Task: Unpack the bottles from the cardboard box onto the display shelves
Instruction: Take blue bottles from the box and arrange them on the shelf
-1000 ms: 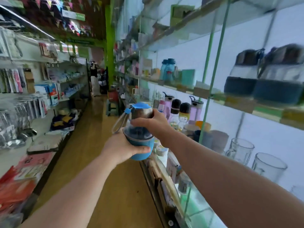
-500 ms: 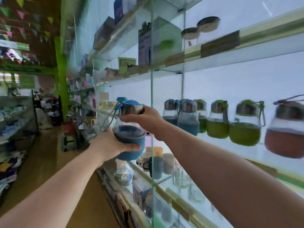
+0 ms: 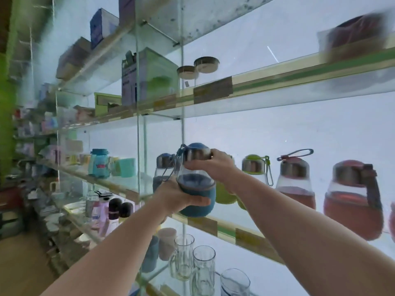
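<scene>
I hold a round glass bottle with a blue sleeve point(image 3: 197, 199) and a blue-topped metal cap in both hands, right at the front edge of the middle glass display shelf point(image 3: 235, 230). My left hand point(image 3: 181, 196) cups its blue lower half. My right hand point(image 3: 210, 165) grips the metal cap. On the shelf behind and beside it stand another blue bottle point(image 3: 163, 169), a green bottle point(image 3: 254, 167) and red bottles point(image 3: 296, 184). The cardboard box is out of view.
Upright glass dividers point(image 3: 138, 124) split the shelves. Clear glass mugs point(image 3: 203, 268) stand on the shelf below, boxes point(image 3: 149, 75) and lidded jars point(image 3: 206, 65) on the shelf above. More goods line the shelves to the left, along the aisle.
My view swung right toward the shelves. Both hands carried the blue bottle from the aisle side up to the shelf edge, in front of the row of bottles.
</scene>
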`<state>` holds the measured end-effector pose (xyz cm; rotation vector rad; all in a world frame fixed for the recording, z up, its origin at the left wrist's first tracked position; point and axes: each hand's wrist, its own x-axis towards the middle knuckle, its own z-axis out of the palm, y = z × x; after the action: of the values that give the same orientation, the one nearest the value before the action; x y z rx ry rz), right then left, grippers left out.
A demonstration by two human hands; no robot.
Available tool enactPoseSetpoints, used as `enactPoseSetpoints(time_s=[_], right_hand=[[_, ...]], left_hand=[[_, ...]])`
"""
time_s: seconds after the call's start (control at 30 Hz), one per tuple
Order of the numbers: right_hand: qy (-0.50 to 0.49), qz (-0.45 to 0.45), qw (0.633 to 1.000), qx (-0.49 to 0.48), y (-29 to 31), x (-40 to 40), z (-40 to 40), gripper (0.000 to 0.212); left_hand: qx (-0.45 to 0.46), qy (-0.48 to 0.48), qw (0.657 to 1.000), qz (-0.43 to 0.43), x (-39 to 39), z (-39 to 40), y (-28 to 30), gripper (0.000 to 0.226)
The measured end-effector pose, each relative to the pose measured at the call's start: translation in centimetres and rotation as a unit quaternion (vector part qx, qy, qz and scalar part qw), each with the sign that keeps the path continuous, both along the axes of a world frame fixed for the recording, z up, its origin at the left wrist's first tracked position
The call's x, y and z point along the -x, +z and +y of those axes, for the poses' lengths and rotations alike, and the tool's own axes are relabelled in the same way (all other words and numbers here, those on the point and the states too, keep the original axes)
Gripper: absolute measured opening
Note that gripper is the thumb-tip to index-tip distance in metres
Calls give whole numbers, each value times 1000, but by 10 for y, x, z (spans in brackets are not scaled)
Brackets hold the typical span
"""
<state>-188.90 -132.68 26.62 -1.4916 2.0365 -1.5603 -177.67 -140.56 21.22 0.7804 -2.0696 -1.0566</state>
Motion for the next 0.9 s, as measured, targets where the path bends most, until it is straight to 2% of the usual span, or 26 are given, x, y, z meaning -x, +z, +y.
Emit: enactPoseSetpoints(time_s=[0.17,0.33,0.5,0.63,0.73,0.9], right_hand=[[-46,-8,999,3,-13,39,-12,50],[-49,-21,998,-21,-26,63,-26,43],[-65,-12,997,-33,-34,70,-43,55],[-58,-13,997,-44,-33,73,-47,57],[-54,-2,996,-70,-30,75,-46,52],[-38,40,994,-91,-20,74,-40,43]], left_hand=[[7,-20,1000,-11,44,-10,-8,55],[20,-16,998,-54,69,-24,-17,69],[17,-18,996,-83,77,-36,-23,63],[19,-17,996,-85,79,-40,-25,68],[29,-12,997,-76,79,-38,-27,55],[31,-16,997,-67,76,-39,-27,68]])
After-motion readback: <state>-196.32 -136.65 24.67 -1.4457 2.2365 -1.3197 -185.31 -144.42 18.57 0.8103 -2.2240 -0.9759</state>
